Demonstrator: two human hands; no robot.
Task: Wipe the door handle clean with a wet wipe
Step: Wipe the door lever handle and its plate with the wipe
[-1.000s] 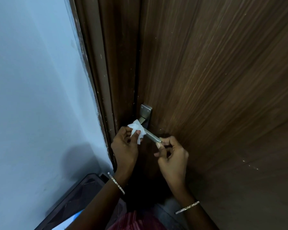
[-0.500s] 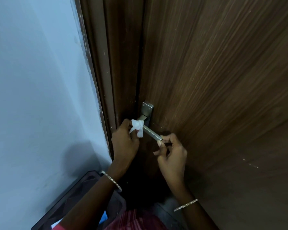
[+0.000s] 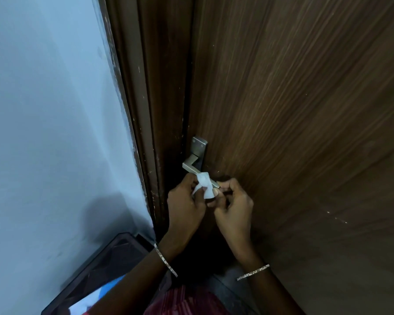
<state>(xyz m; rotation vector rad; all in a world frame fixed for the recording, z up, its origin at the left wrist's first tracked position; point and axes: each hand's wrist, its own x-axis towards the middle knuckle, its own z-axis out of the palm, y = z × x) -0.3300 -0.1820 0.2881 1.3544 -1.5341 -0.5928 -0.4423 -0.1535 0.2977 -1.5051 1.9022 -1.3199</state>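
Pinched between thumb and fingers of the left hand [image 3: 187,201], the wet wipe [image 3: 204,184] is bunched and folded over the lever of the door handle [image 3: 190,165], covering it near the free end. The right hand [image 3: 233,208] has its fingers curled in a narrow pinch on the lever's tip, just beside the wipe and almost touching the left thumb.

The wipe looks light, limp and damp. It will take whatever shape the fingers give it, so it is best held as it is now, wrapped round the bar with pressure from both sides. The handle is rigid brushed metal with square edges, fixed to its backplate [image 3: 199,151] on the wooden door [image 3: 293,110]. It is probably slick where wet, and it may pivot down under a hard press — hence, I judge, the steadying grip at the tip.

Relative to the left hand, the lever runs up and away to its bend by the backplate — that stretch lies bare above the wipe, close to the door frame [image 3: 155,110].
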